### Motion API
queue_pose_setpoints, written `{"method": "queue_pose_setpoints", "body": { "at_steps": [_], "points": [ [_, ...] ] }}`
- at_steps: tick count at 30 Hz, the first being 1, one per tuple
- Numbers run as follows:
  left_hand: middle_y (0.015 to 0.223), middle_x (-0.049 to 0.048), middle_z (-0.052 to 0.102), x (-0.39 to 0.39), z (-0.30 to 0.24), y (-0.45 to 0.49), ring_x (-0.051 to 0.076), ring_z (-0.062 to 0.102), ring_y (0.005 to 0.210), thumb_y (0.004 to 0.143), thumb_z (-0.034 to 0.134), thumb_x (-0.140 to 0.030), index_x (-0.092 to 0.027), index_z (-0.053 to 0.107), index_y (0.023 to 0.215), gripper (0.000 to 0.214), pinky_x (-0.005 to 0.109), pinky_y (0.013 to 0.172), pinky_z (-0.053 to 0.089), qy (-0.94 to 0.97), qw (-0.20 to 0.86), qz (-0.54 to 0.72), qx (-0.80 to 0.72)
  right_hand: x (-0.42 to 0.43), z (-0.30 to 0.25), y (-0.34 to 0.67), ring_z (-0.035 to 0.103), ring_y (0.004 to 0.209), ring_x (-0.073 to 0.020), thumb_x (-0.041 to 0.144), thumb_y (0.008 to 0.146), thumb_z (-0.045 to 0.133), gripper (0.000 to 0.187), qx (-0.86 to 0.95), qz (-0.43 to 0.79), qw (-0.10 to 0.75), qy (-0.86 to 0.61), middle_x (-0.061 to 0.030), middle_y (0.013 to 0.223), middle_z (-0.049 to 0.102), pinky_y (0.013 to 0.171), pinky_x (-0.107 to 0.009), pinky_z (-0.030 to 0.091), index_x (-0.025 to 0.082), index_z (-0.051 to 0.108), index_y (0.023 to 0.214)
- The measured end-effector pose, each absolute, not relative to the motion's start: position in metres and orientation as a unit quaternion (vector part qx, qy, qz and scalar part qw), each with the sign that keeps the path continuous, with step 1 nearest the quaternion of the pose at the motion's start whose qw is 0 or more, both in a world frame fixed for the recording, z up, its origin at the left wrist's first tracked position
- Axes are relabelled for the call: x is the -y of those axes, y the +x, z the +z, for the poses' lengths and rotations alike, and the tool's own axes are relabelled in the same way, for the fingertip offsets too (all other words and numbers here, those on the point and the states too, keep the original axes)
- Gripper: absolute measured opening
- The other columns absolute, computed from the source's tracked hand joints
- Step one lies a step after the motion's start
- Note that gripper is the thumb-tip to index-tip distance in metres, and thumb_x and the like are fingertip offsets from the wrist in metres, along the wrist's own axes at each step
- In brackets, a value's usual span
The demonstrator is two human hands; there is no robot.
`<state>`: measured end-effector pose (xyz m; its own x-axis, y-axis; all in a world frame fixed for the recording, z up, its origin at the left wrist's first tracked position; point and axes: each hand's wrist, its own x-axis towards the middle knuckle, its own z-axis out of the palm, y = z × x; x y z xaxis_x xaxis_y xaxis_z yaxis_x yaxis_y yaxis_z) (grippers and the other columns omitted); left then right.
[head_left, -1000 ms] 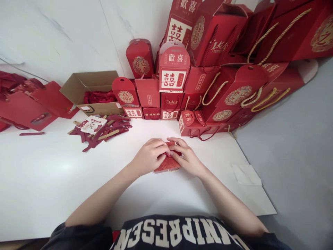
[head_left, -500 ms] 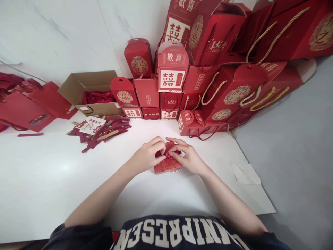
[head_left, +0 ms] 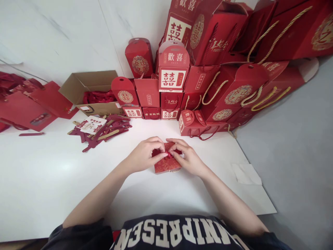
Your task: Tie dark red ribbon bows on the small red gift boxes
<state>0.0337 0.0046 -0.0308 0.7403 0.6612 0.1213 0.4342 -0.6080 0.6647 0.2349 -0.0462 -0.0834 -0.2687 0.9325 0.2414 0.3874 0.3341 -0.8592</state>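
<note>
A small red patterned gift box [head_left: 166, 166] lies on the white table in front of me, with a twisted cord at its near edge. Across its middle runs a shiny red ribbon [head_left: 168, 155], bunched at the centre. My left hand [head_left: 148, 153] pinches the ribbon from the left, thumb and forefinger together. From the other side my right hand [head_left: 187, 157] holds the ribbon between thumb and fingertips. The fingers partly cover the far part of the box, and the exact shape of the knot or bow is hidden.
Red gift boxes [head_left: 173, 74] with rope handles are stacked along the back and right. Behind on the left stand a cardboard box [head_left: 88, 83] holding red cloth, a pile of dark red strips [head_left: 104, 133] with a card [head_left: 93, 125], and red bags [head_left: 31, 104]. White paper [head_left: 246, 174] lies right.
My left hand has shifted slightly, its fingertips now closer together at the ribbon's centre. My right hand and the small box have hardly moved.
</note>
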Motion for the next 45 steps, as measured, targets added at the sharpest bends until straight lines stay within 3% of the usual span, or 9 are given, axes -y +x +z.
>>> {"method": "queue_pose_setpoints", "body": {
  "at_steps": [5, 18, 21, 24, 28, 31, 37, 40, 45],
  "points": [
    [0.102, 0.0048, 0.059, -0.007, -0.02, 0.023, 0.019, 0.057, 0.095, 0.085, 0.062, -0.032, -0.019, 0.067, 0.078, 0.015, 0.034, 0.09, 0.044, 0.894, 0.27, 0.14, -0.328, 0.048, -0.076, 0.239, 0.051, 0.124, -0.0226, 0.02, 0.093, 0.049, 0.013, 0.715, 0.32, 0.394, -0.482, -0.0095, 0.127, 0.059, 0.105, -0.046, 0.038, 0.022, 0.062, 0.089],
    [0.105, 0.0049, 0.059, -0.015, -0.021, 0.015, 0.02, 0.057, 0.097, 0.086, 0.058, -0.027, -0.018, 0.064, 0.078, 0.014, 0.039, 0.093, 0.041, 0.906, 0.217, 0.098, -0.35, 0.047, -0.077, 0.262, 0.057, 0.109, -0.0262, 0.02, 0.09, 0.052, 0.009, 0.695, 0.232, 0.392, -0.556, -0.0095, 0.112, 0.064, 0.096, -0.048, 0.042, 0.022, 0.058, 0.084],
    [0.106, 0.0062, 0.056, -0.016, -0.024, 0.017, 0.022, 0.055, 0.102, 0.085, 0.06, -0.028, -0.02, 0.068, 0.092, 0.013, 0.041, 0.094, 0.041, 0.903, 0.19, 0.125, -0.364, 0.046, -0.074, 0.265, 0.057, 0.112, -0.0244, 0.026, 0.093, 0.05, 0.012, 0.695, 0.271, 0.379, -0.547, -0.0085, 0.117, 0.062, 0.099, -0.046, 0.041, 0.023, 0.061, 0.091],
    [0.109, 0.0067, 0.054, -0.017, -0.026, 0.02, 0.022, 0.052, 0.106, 0.084, 0.059, -0.021, -0.023, 0.07, 0.101, 0.02, 0.038, 0.096, 0.043, 0.905, 0.233, 0.14, -0.327, 0.045, -0.072, 0.267, 0.053, 0.119, -0.0227, 0.032, 0.096, 0.047, 0.019, 0.691, 0.313, 0.378, -0.531, -0.0081, 0.124, 0.058, 0.103, -0.044, 0.039, 0.024, 0.06, 0.108],
    [0.11, 0.0042, 0.055, -0.019, -0.023, 0.02, 0.02, 0.05, 0.11, 0.082, 0.052, -0.004, -0.026, 0.075, 0.08, 0.032, 0.033, 0.097, 0.043, 0.917, 0.297, 0.129, -0.232, 0.047, -0.068, 0.265, 0.046, 0.128, -0.024, 0.03, 0.091, 0.056, 0.025, 0.727, 0.304, 0.378, -0.485, -0.0085, 0.132, 0.053, 0.107, -0.044, 0.037, 0.026, 0.058, 0.116],
    [0.11, 0.0027, 0.056, -0.021, -0.02, 0.016, 0.019, 0.049, 0.111, 0.079, 0.05, 0.002, -0.025, 0.074, 0.069, 0.038, 0.033, 0.098, 0.041, 0.922, 0.299, 0.117, -0.215, 0.047, -0.068, 0.262, 0.044, 0.13, -0.0242, 0.021, 0.092, 0.053, 0.026, 0.762, 0.268, 0.377, -0.454, -0.0083, 0.137, 0.048, 0.108, -0.046, 0.037, 0.027, 0.059, 0.117],
    [0.104, 0.0049, 0.057, -0.024, -0.019, 0.012, 0.02, 0.051, 0.105, 0.084, 0.056, -0.014, -0.022, 0.068, 0.093, 0.017, 0.034, 0.095, 0.041, 0.924, 0.254, 0.128, -0.256, 0.043, -0.077, 0.258, 0.045, 0.126, -0.0249, 0.018, 0.092, 0.05, 0.016, 0.786, 0.191, 0.359, -0.466, -0.0075, 0.134, 0.051, 0.105, -0.046, 0.037, 0.025, 0.062, 0.101],
    [0.101, 0.0043, 0.058, -0.025, -0.02, 0.014, 0.02, 0.052, 0.1, 0.084, 0.06, -0.023, -0.02, 0.063, 0.094, 0.01, 0.035, 0.092, 0.041, 0.926, 0.244, 0.113, -0.266, 0.041, -0.078, 0.257, 0.045, 0.126, -0.0247, 0.021, 0.092, 0.052, 0.007, 0.776, 0.201, 0.367, -0.472, -0.0079, 0.132, 0.052, 0.105, -0.045, 0.037, 0.023, 0.059, 0.094],
    [0.093, 0.0023, 0.058, -0.022, -0.022, 0.019, 0.019, 0.053, 0.089, 0.079, 0.067, -0.03, -0.019, 0.055, 0.094, 0.023, 0.033, 0.083, 0.042, 0.911, 0.253, 0.11, -0.307, 0.043, -0.073, 0.255, 0.043, 0.13, -0.022, 0.027, 0.093, 0.054, 0.009, 0.743, 0.305, 0.388, -0.453, -0.0074, 0.134, 0.051, 0.107, -0.041, 0.035, 0.022, 0.055, 0.085]
  ]
}}
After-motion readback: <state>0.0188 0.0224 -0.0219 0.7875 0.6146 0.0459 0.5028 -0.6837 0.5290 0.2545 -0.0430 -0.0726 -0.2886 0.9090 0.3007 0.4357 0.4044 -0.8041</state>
